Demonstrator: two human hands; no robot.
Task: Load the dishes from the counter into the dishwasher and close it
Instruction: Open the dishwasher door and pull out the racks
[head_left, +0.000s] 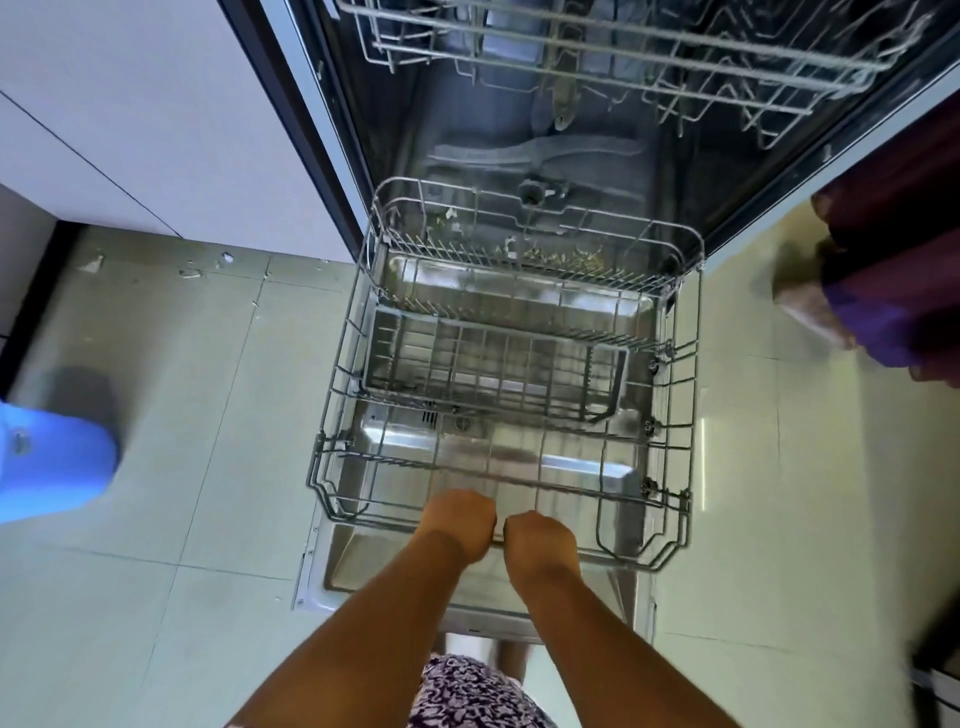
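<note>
Looking down from the head camera now, what have you got under you?

I have the open steel-lined dishwasher (467, 119) straight ahead, its stainless steel door (363, 566) folded down flat over the pale tiled floor (208, 519). The grey wire lower rack (332, 387) sits drawn out on top of that door, reaching almost to its near edge.

And the grips?

Both are at the middle of the rack's front rail, side by side and nearly touching. My left grip (460, 525) is curled over the rail, and my right grip (540, 543) is curled over it just beside. Both are clamped on the rack, with the fingertips hidden behind the knuckles.

Anything inside the rack?

A smaller grey wire basket (493, 364) lies across its middle, and rows of thin tines stand along its far edge. Beyond that, small bits of debris (561, 254) lie at the front lip of the tub, with the grey spray arm (540, 156) on the tub floor behind them. The grey wire upper rack (623, 47) hangs above.

Around it?

A rounded blue plastic container (52, 462) stands on the floor well off the door's left edge, near a white cabinet panel (156, 104). Blurred purple cloth (893, 291) is off the door's right edge.
</note>
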